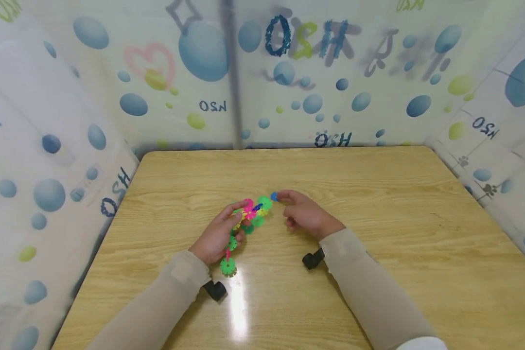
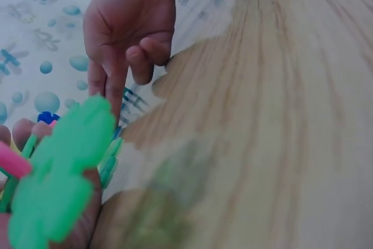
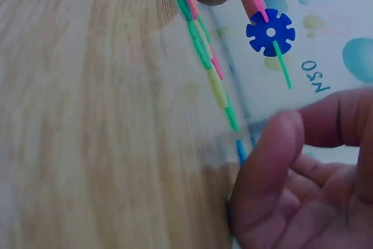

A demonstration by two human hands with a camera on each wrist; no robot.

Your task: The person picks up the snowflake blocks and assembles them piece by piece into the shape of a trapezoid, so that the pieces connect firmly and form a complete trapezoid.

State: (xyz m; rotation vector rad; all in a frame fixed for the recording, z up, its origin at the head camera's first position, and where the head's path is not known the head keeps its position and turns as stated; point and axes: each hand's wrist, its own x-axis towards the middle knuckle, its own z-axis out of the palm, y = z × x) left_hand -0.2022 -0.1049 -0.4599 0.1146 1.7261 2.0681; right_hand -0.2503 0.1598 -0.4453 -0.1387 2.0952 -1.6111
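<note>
The discs [image 1: 228, 266] look smooth plastic, the tabletop [image 1: 367, 194] glossy wood.

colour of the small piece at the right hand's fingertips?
Blue. The small piece by the right hand shows best in the head view.

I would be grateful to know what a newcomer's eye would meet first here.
Probably the bright cluster of notched discs held by the left hand, near the middle of the head view. Next might come the small blue disc by the right hand, apart from the cluster. Behind the wooden table, the wall covering has blue spots.
</note>
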